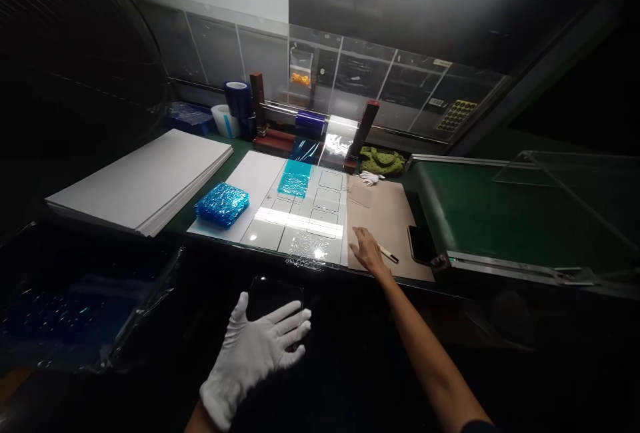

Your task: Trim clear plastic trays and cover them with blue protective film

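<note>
My left hand (pixel 260 343), in a white glove, has its thumb and outstretched fingers about a thin, dark-looking clear panel (pixel 267 293) below the table's front edge. Bare, my right hand (pixel 367 250) reaches over the brown sheet (pixel 395 213) with its fingers apart. A slim tool with a pale handle (pixel 389 255) lies by the wrist; its other end is hidden. Left of this hand is a glossy sheet with outlined rectangles (pixel 295 220). Crumpled clear film (pixel 307 250) lies on its front edge, and blue film (pixel 295 180) on its back part.
Blue-wrapped pieces (pixel 223 204) are stacked beside a thick pile of white sheets (pixel 145 176). A stand with film rolls (pixel 310 123) is at the back. On the right are a phone (pixel 420 244) and a green conveyor belt (pixel 500 213). A white glove (pixel 370 178) lies behind.
</note>
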A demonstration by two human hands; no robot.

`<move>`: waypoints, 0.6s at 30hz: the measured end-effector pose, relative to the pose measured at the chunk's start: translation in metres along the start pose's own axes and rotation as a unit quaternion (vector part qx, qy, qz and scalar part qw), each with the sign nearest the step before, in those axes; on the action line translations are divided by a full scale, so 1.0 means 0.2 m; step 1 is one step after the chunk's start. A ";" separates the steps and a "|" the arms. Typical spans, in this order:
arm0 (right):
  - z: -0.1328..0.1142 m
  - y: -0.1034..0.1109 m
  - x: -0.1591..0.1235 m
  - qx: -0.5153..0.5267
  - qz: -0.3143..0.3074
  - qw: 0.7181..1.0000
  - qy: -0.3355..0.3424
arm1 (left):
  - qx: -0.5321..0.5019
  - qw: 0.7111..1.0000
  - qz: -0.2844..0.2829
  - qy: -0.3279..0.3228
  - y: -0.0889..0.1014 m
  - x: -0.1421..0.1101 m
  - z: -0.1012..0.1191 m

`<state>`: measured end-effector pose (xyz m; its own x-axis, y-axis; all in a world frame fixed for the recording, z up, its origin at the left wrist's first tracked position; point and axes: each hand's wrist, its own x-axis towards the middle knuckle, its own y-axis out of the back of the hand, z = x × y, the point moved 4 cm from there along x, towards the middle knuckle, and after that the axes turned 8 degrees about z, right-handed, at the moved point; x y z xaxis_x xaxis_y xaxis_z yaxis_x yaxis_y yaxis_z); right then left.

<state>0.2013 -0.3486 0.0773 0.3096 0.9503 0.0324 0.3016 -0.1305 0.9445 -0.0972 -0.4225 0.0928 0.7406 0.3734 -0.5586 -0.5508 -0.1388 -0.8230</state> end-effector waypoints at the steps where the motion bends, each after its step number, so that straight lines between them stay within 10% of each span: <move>1: -0.08 0.01 -0.04 0.025 -0.003 0.999 0.034 | -0.038 0.999 0.000 0.015 -0.01 0.02 0.00; 8: -0.60 0.06 -0.45 0.181 -0.084 0.941 0.274 | -0.114 0.989 -0.055 0.072 -0.06 0.19 0.03; 18: -0.53 -0.03 -0.38 0.116 -0.034 0.947 0.299 | -0.121 0.985 -0.100 0.071 -0.14 0.39 0.06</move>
<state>0.0807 -0.3896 0.1044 -0.2620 0.9402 0.2177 0.5133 -0.0553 0.8565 -0.0287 -0.3794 0.0742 0.8810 0.2856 -0.3773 -0.2930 -0.2968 -0.9089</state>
